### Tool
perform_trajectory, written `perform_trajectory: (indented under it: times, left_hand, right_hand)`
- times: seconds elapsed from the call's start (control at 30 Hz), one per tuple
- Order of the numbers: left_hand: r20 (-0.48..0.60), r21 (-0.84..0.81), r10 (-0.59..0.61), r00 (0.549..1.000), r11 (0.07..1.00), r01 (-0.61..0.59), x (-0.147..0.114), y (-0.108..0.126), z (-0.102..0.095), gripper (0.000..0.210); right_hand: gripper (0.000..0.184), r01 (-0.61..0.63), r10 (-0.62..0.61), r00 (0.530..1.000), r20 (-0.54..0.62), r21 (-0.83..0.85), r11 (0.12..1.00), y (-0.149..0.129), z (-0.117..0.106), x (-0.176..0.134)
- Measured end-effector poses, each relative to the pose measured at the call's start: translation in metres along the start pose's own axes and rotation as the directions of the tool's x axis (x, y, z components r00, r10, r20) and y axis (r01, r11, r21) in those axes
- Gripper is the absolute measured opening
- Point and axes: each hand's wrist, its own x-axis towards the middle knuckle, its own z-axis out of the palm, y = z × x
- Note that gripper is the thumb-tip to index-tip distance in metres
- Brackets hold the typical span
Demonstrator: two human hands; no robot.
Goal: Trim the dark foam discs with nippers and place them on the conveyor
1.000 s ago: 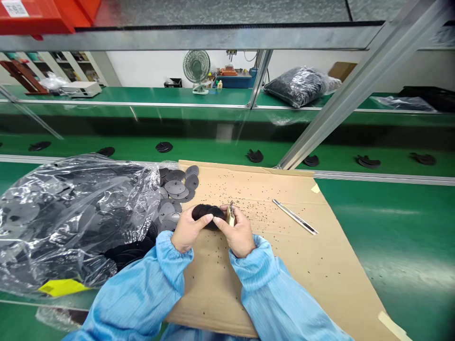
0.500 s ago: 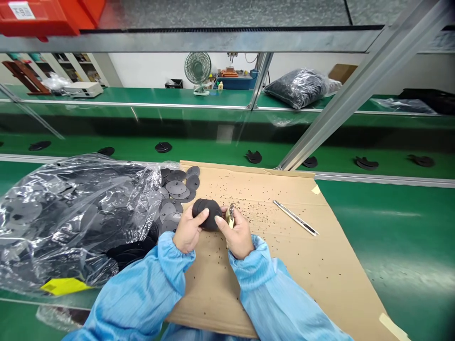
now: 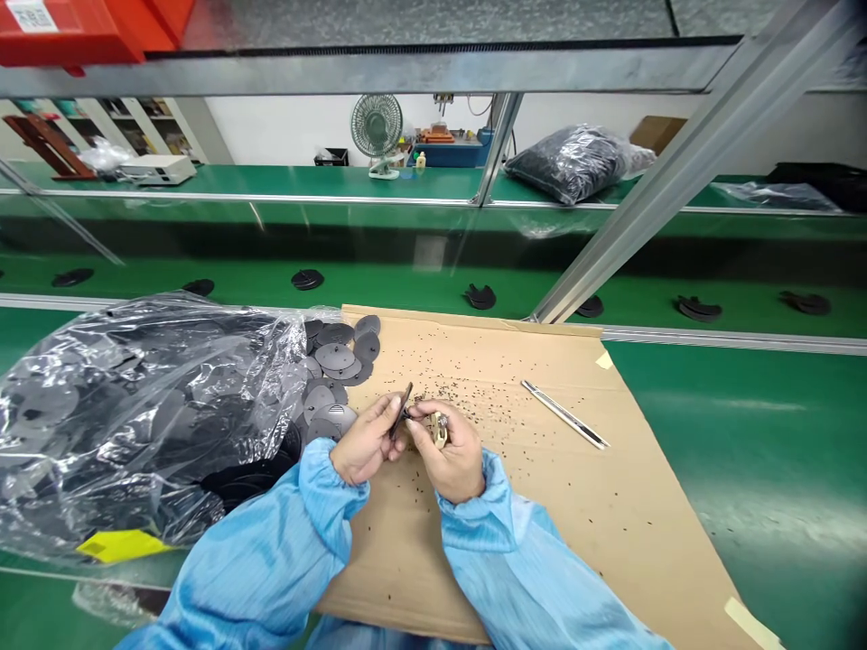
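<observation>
My left hand [image 3: 369, 440] is closed on a thin black disc [image 3: 402, 412], tilted so that its edge faces me. I cannot tell whether it is one disc or more. Tucked in my closed right hand [image 3: 455, 451] is a small cream-coloured tool with a metal end [image 3: 440, 430]; its kind is not clear. The thumb and forefinger of that hand pinch at the disc's right side. Beneath both hands, tiny dark bits [image 3: 467, 397] lie scattered over a cardboard sheet [image 3: 542, 542].
Left of my hands, loose grey-black discs [image 3: 337, 356] spill from a large clear plastic bag [image 3: 155, 388]. A slim box cutter [image 3: 565, 414] lies on the cardboard to the right. A metal post [image 3: 650, 190] slants across the right. Beyond runs a green belt [image 3: 393, 287] carrying black parts.
The black disc has turned from facing me to nearly edge-on. My right thumb and forefinger have closed in on its side, with the cream tool still in that hand.
</observation>
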Motion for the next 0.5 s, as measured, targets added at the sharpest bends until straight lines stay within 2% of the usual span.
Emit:
perform_trajectory:
  times: [0.1,0.3,0.4,0.5]
  left_hand:
    - [-0.003,-0.003,-0.012,1.000,1.000,0.012,0.000,-0.002,-0.001,0.049]
    - [0.018,-0.010,-0.011,1.000,1.000,0.011,0.002,-0.010,-0.002,0.045]
    - [0.015,-0.008,0.012,1.000,1.000,-0.012,0.002,-0.013,0.000,0.043]
    - [-0.018,-0.019,0.067,0.998,0.998,-0.067,0.003,-0.013,0.000,0.046]
  right_hand:
    - [0.017,0.073,-0.073,0.997,-0.008,-0.042,0.996,-0.001,0.000,0.000]
    - [0.016,0.181,-0.176,0.983,0.057,-0.109,0.977,0.001,-0.002,-0.001]
    - [0.013,0.164,-0.160,0.986,0.043,-0.119,0.979,0.001,-0.001,0.000]
    - [0.008,0.069,-0.068,0.998,0.012,-0.071,0.995,-0.002,0.001,0.000]
